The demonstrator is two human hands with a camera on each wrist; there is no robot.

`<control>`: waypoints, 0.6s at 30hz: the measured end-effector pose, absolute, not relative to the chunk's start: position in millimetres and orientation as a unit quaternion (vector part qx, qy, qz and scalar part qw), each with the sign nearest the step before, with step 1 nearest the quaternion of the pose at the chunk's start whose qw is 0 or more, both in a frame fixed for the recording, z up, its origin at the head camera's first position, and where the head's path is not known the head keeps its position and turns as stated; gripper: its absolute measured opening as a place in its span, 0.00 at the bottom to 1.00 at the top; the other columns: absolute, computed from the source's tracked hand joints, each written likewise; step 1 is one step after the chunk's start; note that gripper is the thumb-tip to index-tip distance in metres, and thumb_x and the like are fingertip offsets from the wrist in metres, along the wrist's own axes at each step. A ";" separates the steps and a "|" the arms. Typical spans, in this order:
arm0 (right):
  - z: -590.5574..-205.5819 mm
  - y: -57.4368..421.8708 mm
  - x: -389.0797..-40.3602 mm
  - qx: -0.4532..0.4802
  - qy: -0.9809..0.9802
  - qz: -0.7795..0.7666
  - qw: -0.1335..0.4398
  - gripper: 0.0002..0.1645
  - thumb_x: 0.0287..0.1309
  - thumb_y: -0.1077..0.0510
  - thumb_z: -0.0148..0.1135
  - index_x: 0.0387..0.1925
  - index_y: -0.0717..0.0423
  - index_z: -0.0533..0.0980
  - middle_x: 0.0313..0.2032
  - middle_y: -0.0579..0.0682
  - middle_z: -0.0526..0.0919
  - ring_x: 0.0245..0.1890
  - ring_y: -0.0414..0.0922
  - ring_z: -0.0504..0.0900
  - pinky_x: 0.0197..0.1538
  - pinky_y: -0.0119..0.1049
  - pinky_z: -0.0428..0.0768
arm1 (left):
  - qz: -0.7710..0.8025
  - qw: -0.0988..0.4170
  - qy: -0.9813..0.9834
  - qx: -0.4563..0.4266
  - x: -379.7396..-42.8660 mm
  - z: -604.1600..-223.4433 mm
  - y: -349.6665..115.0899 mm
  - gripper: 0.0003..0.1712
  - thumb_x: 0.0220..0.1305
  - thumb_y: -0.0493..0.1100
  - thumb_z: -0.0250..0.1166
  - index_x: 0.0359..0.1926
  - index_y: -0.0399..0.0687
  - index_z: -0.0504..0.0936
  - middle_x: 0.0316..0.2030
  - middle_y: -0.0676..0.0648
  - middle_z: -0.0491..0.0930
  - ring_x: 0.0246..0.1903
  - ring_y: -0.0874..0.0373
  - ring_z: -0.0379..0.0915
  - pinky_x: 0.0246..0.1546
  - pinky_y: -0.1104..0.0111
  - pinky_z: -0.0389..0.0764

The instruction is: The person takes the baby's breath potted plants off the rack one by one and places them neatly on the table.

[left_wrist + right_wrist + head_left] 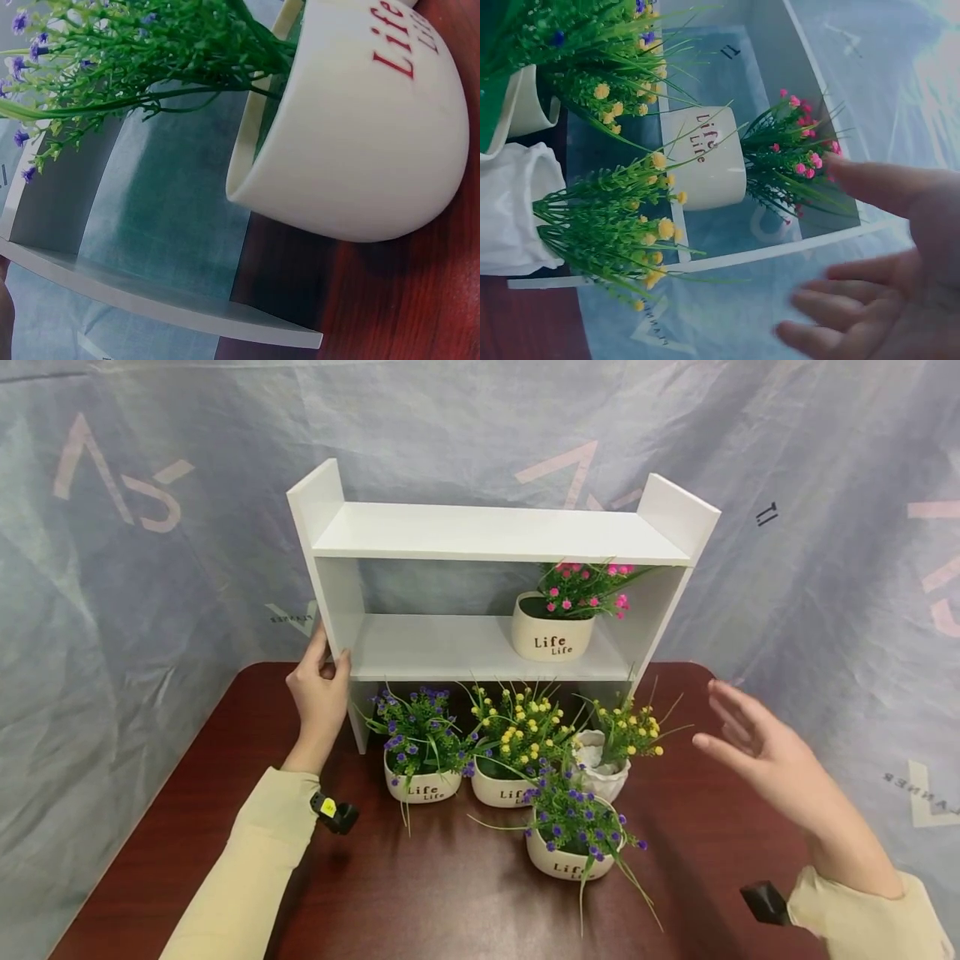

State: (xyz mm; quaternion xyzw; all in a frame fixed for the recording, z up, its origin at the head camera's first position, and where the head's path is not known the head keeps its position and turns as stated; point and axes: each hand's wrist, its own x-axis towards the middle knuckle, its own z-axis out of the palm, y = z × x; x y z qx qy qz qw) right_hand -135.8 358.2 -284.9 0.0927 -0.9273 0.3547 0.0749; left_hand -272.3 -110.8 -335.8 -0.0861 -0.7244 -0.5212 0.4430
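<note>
A white two-tier shelf (480, 531) stands at the back of the table. My left hand (318, 693) grips its left side panel, thumb in front and fingers partly hidden behind. To the right of the shelf, my right hand (776, 760) is held in the air with nothing in it, fingers spread and loosely bent. On the lower board sits a cream pot with pink flowers (555, 639), toward the right end. In the right wrist view, my right hand (900, 262) appears beside the shelf's right panel (787, 251), its thumb overlapping the pink flowers.
Below the lower board stand a cream pot with purple flowers (423, 787), one with yellow flowers (501, 792) and a white ruffled pot (603, 781) with yellow flowers. Another purple-flowered pot (566, 862) stands nearer on the dark red table (435, 893). Grey cloth (450, 427) hangs behind.
</note>
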 end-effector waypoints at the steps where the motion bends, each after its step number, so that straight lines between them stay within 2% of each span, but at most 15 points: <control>1: -282.2 356.2 -138.1 0.094 -0.917 0.376 0.097 0.45 0.67 0.57 0.58 0.77 0.47 0.46 0.76 0.56 0.51 0.73 0.46 0.59 0.56 0.05 0.62 | -0.521 0.444 -0.724 -0.086 -273.2 -336.0 -111.0 0.29 0.62 0.25 0.59 0.65 0.38 0.72 0.51 0.28 0.79 0.44 0.34 0.81 0.36 0.93 0.72; 4: -274.7 349.8 -145.5 0.098 -0.893 0.409 0.159 0.46 0.66 0.62 0.58 0.77 0.47 0.45 0.77 0.51 0.49 0.73 0.32 0.56 0.61 0.09 0.63 | -0.525 0.443 -0.721 -0.087 -274.0 -336.5 -111.7 0.29 0.62 0.25 0.59 0.65 0.39 0.72 0.53 0.30 0.79 0.47 0.35 0.80 0.38 0.92 0.74; 9: -262.8 342.1 -159.0 0.081 -0.874 0.429 0.212 0.45 0.66 0.63 0.57 0.76 0.45 0.47 0.76 0.47 0.52 0.74 0.36 0.56 0.66 0.15 0.63 | -0.529 0.437 -0.722 -0.089 -274.4 -337.3 -111.8 0.30 0.62 0.25 0.59 0.65 0.39 0.71 0.55 0.31 0.77 0.50 0.36 0.79 0.41 0.89 0.76; 14: -253.4 336.3 -176.3 0.061 -0.851 0.455 0.254 0.43 0.64 0.62 0.59 0.75 0.43 0.52 0.74 0.47 0.58 0.73 0.37 0.60 0.66 0.18 0.65 | -0.522 0.433 -0.729 -0.090 -275.0 -338.2 -111.5 0.29 0.63 0.26 0.59 0.65 0.36 0.71 0.53 0.29 0.78 0.48 0.37 0.80 0.38 0.92 0.73; 18: -248.7 331.2 -198.1 0.052 -0.836 0.472 0.275 0.43 0.64 0.61 0.60 0.75 0.45 0.53 0.73 0.48 0.60 0.72 0.38 0.61 0.66 0.20 0.66 | -0.522 0.442 -0.725 -0.089 -284.4 -345.7 -116.1 0.29 0.62 0.26 0.59 0.65 0.38 0.72 0.53 0.30 0.78 0.49 0.37 0.80 0.39 0.92 0.73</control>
